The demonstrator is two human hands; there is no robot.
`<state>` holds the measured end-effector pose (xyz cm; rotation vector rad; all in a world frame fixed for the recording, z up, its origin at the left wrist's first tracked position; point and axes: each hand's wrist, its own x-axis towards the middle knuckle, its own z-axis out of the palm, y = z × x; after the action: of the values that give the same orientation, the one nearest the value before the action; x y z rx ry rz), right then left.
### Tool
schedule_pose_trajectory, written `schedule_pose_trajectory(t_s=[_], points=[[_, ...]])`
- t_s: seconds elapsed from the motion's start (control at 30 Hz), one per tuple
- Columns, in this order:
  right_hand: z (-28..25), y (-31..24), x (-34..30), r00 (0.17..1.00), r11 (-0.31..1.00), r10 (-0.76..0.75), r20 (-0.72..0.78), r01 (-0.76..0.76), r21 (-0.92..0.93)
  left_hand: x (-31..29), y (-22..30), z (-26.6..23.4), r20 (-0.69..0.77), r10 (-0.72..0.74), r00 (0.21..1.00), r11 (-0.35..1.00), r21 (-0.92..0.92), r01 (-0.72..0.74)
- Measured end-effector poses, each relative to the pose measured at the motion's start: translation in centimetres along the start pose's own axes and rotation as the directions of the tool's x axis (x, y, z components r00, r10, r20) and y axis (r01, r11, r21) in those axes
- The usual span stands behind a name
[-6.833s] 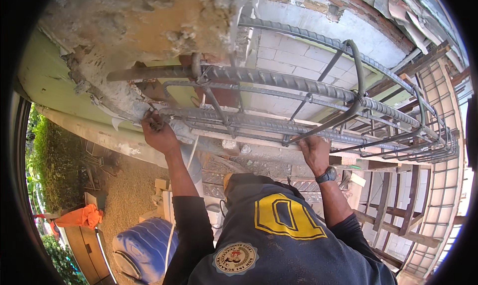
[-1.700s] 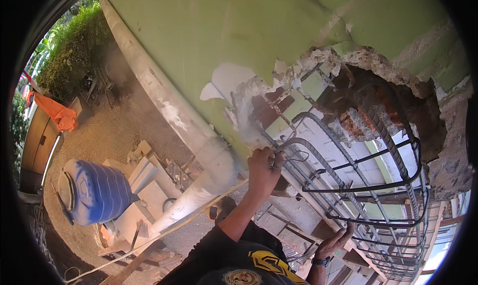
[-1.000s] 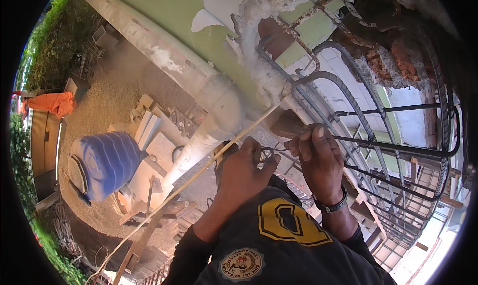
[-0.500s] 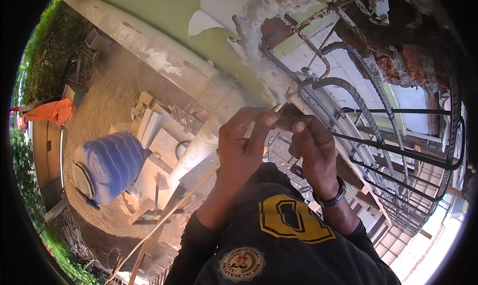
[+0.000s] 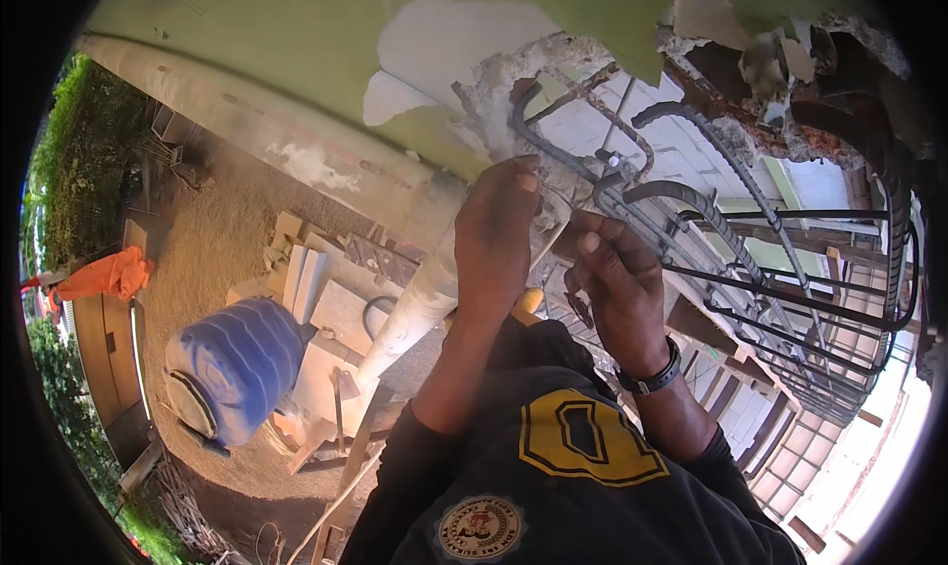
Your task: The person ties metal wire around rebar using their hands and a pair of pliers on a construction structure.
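My left hand is raised beside the broken wall edge, its fingertips pinched together on a thin wire. The pale wire curves through the gap between my hands, close to the hooked end of a steel reinforcing bar. Lower and to the right, my right hand is closed, thumb pressed against curled fingers. Dark thin loops, apparently more wire, hang under its fingers; the grip itself is partly hidden. A rebar cage with black stirrups extends to the right of my right hand.
A green wall with jagged broken concrete stands ahead. A long pale pipe slants across the left. Below lie a blue plastic barrel, boards and sandy ground. An orange cloth shows at far left.
My left hand has risen and moved apart from my right hand, which stays low. The wire between them now shows as a curve. The view has shifted slightly.
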<state>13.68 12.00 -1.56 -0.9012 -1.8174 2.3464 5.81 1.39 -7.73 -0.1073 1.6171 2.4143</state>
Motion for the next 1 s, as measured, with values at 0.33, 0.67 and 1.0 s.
schedule_pose_trajectory(t_s=[0.33,0.67,1.0], points=[[-1.6,2.9,0.1,0.899,0.864,-0.41,-0.154,0.328,-0.383,2.3,0.5,-0.7,0.165,0.297,0.94,0.529,0.791,-0.307],[-7.6,1.9,-0.2,0.922,0.555,-0.387,-0.025,0.211,-0.804,5.1,2.5,2.3,0.135,0.184,0.974,0.185,0.968,-0.169],[-8.2,2.9,0.1,0.881,0.564,-0.474,-0.006,0.298,-0.77,5.2,1.9,2.4,0.094,0.144,0.985,0.24,0.962,-0.127]])
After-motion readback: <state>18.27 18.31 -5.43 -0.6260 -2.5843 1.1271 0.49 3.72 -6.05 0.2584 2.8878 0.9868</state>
